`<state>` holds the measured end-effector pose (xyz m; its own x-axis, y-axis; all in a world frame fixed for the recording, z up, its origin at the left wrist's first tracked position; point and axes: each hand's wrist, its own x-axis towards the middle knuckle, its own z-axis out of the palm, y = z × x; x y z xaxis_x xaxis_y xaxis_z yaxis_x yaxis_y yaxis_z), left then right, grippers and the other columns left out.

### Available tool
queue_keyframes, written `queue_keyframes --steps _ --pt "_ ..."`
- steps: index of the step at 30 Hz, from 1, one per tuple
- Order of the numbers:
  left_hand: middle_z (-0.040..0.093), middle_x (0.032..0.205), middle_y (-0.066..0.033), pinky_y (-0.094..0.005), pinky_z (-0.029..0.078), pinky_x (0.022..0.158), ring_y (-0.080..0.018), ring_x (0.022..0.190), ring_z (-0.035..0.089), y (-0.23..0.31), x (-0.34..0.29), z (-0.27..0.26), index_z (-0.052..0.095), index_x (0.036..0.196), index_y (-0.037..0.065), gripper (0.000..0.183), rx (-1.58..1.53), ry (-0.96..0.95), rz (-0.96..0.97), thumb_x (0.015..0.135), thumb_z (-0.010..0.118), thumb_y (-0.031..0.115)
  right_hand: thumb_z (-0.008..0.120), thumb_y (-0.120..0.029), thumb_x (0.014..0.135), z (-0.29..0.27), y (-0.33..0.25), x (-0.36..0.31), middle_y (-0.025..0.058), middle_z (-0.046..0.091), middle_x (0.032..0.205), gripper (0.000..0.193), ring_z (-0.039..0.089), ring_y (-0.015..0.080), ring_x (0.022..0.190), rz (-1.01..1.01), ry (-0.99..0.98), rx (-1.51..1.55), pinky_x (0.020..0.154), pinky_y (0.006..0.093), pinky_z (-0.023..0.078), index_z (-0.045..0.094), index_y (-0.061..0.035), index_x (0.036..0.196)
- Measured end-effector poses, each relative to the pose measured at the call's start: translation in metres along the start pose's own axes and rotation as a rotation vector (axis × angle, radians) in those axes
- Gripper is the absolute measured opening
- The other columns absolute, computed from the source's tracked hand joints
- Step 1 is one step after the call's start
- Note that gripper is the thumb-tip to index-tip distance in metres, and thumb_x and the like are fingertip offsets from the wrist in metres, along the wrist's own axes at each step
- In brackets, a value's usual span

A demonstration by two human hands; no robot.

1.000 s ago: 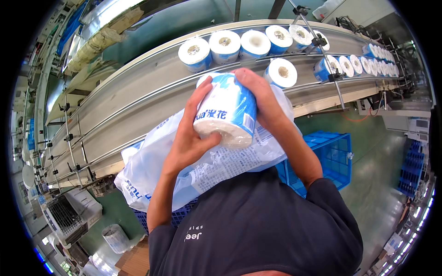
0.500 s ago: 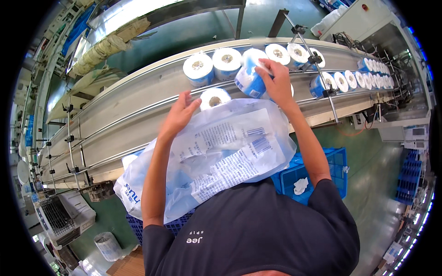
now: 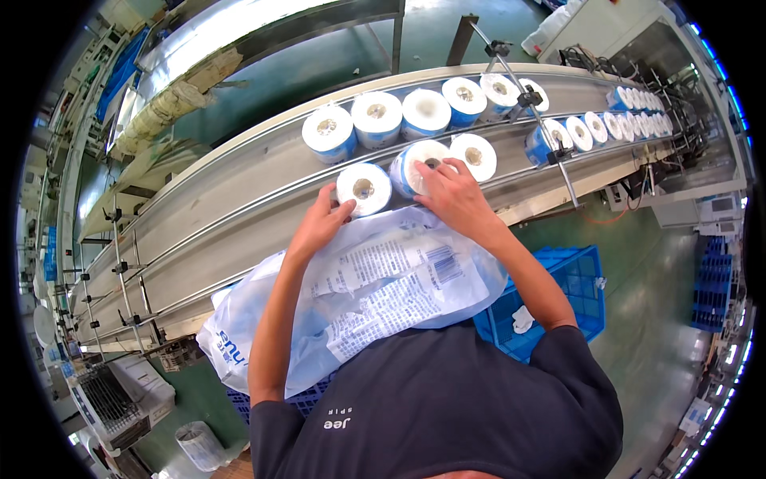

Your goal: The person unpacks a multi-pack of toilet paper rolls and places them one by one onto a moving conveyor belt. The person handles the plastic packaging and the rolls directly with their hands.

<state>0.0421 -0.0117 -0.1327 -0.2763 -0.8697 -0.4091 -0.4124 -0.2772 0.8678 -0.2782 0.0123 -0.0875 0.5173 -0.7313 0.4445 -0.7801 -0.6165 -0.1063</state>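
Note:
My left hand (image 3: 321, 225) curls round the near left side of a toilet paper roll (image 3: 364, 189) standing upright in the conveyor's near lane. Its thumb presses low on the front of the roll. My right hand (image 3: 456, 198) grips a second roll (image 3: 412, 166) just to the right, fingers over its white top and thumb on its side. A third roll (image 3: 473, 157) stands beyond those fingers. All have blue-and-white wrapping and a hollow core. Below both hands a large translucent printed plastic bag (image 3: 383, 287) drapes between the conveyor and my body.
More rolls (image 3: 377, 112) line the conveyor's far lane (image 3: 239, 188). Metal guide rails and a clamped post (image 3: 562, 172) stand to the right. On the floor are a blue crate (image 3: 586, 295) at right and a wrapped cylinder (image 3: 201, 445) at lower left.
My right hand has come down from a roll tilted between the lanes onto one upright in the near lane. My left hand has moved against the left roll. The view has shifted slightly.

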Motion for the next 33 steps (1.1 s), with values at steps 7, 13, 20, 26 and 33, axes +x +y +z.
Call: queue_keyframes --steps 7,13,20,26,33 --pt "0.074 0.127 -0.0240 -0.0373 0.057 0.096 -0.0259 0.106 0.075 -0.008 0.002 0.002 0.034 0.165 -0.003 0.080 0.009 0.013 0.027 0.106 0.070 0.037 0.086 -0.027 0.084 0.019 0.010 0.008 0.0137 0.071 0.106 0.059 0.068 0.0314 0.107 -0.081 -0.130 -0.019 0.102 0.0433 0.052 0.066 -0.0036 0.134" --pt "0.074 0.124 -0.0254 -0.0367 0.060 0.093 -0.0254 0.105 0.076 0.003 0.001 0.010 0.038 0.159 -0.004 0.067 -0.157 -0.011 0.019 0.107 0.068 0.026 0.084 -0.036 0.086 0.015 0.000 0.005 0.0150 0.072 0.109 0.061 0.067 0.0332 0.113 0.008 -0.085 -0.116 0.120 0.0584 0.042 0.069 -0.0115 0.139" --pt "0.075 0.118 -0.0238 -0.0344 0.062 0.087 -0.0242 0.102 0.077 0.020 0.049 0.052 0.046 0.146 -0.003 0.046 -0.141 -0.019 0.071 0.105 0.061 0.013 0.080 -0.022 0.091 -0.019 -0.033 0.017 0.0079 0.072 0.113 0.039 0.069 0.0274 0.116 0.015 0.233 -0.020 0.118 0.0611 0.043 0.074 -0.0125 0.129" --pt "0.075 0.112 -0.0200 -0.0344 0.059 0.080 -0.0224 0.100 0.073 0.048 0.096 0.108 0.039 0.151 -0.001 0.058 -0.224 -0.279 0.287 0.103 0.066 0.017 0.083 -0.013 0.088 -0.057 -0.063 0.021 0.0068 0.073 0.108 0.027 0.070 0.0277 0.107 0.041 0.407 0.171 0.111 0.0495 0.052 0.076 -0.0069 0.114" --pt "0.075 0.112 -0.0224 -0.0348 0.057 0.081 -0.0243 0.095 0.073 0.078 0.146 0.171 0.043 0.150 -0.005 0.071 -0.018 -0.228 0.169 0.090 0.076 0.012 0.082 -0.010 0.090 -0.070 -0.078 -0.001 0.0076 0.075 0.102 0.020 0.072 0.0265 0.099 0.164 0.502 0.247 0.104 0.0463 0.057 0.078 -0.0032 0.108"
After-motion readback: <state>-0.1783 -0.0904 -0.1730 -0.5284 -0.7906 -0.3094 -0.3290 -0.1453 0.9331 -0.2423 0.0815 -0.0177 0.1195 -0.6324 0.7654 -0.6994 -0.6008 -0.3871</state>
